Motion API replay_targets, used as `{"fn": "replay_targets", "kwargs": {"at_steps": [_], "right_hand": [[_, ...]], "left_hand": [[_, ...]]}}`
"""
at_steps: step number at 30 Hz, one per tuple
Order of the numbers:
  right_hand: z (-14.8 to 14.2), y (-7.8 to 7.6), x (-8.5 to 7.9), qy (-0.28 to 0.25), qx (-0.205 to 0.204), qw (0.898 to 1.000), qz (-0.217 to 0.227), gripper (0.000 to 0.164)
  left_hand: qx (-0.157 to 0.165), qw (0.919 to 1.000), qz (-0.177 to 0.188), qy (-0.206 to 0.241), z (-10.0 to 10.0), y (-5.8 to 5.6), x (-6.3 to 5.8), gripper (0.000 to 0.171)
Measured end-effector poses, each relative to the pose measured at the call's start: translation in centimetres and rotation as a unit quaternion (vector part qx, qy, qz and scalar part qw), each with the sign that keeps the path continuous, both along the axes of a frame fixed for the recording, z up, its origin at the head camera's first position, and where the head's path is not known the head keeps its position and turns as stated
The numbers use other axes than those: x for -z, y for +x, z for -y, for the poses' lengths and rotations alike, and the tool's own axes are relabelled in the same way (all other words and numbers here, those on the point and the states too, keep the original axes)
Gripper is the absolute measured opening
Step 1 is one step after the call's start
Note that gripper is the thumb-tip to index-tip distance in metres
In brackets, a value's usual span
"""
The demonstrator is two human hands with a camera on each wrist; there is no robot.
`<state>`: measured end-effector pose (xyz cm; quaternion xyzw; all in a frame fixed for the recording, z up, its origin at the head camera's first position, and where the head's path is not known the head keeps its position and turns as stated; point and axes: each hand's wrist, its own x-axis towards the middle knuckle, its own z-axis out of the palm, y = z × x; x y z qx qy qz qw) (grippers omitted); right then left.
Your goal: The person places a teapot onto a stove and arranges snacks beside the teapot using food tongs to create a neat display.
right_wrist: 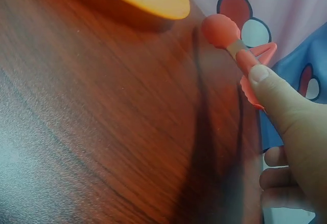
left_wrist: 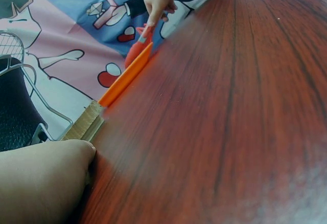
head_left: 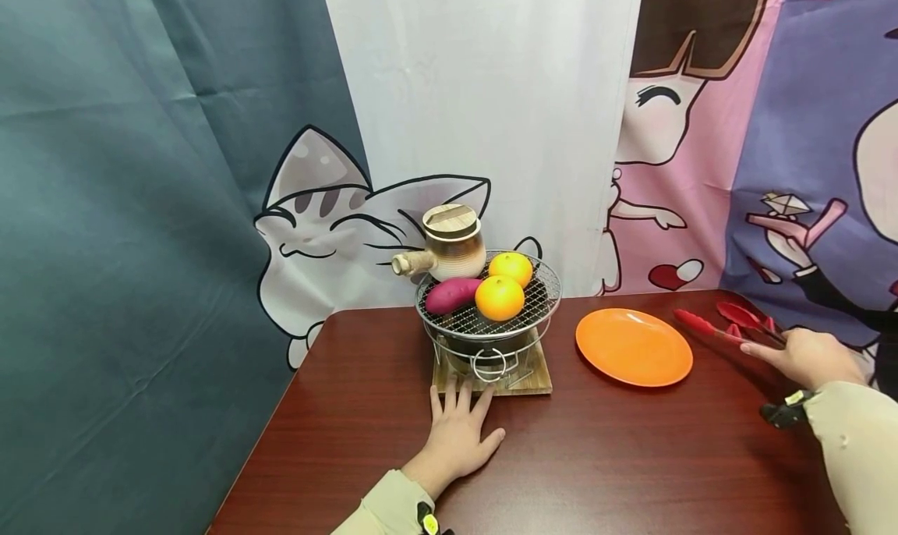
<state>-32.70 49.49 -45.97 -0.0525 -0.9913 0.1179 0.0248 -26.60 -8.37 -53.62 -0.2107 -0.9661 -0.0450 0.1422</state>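
My right hand (head_left: 817, 357) grips red-tipped tongs (head_left: 745, 314) above the table's right side, their two heads spread apart. In the right wrist view the thumb lies along one red arm of the tongs (right_wrist: 247, 60). My left hand (head_left: 457, 434) rests with fingers spread, its fingertips at the front edge of a wooden base (head_left: 536, 375). On that base stands a round grill (head_left: 489, 334) with a wire mesh top. Two oranges (head_left: 500, 298), a purple eggplant-like piece (head_left: 451, 295) and a small pot (head_left: 456, 254) with a wooden lid and side handle sit on the mesh.
An orange oval plate (head_left: 634, 348) lies between the grill and my right hand. The dark red wooden table (head_left: 596, 457) meets a cartoon-printed curtain (head_left: 505, 129) along its back edge.
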Motion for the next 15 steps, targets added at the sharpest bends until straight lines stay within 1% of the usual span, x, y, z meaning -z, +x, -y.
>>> {"fn": "replay_targets", "kwargs": {"at_steps": [4, 9, 15], "right_hand": [[-0.2, 0.3, 0.8, -0.005, 0.006, 1.0, -0.013, 0.082], [-0.2, 0.2, 1.6, 0.0, -0.003, 0.999, -0.037, 0.074], [-0.1, 0.0, 2.4, 0.01, -0.014, 1.0, -0.007, 0.085]], "left_hand": [[0.001, 1.0, -0.002, -0.001, -0.1, 0.0, 0.0, 0.072], [0.007, 0.9999, -0.004, 0.01, -0.1, -0.1, 0.1, 0.072], [0.01, 0.9998, -0.003, 0.019, 0.0, 0.0, 0.2, 0.072]]}}
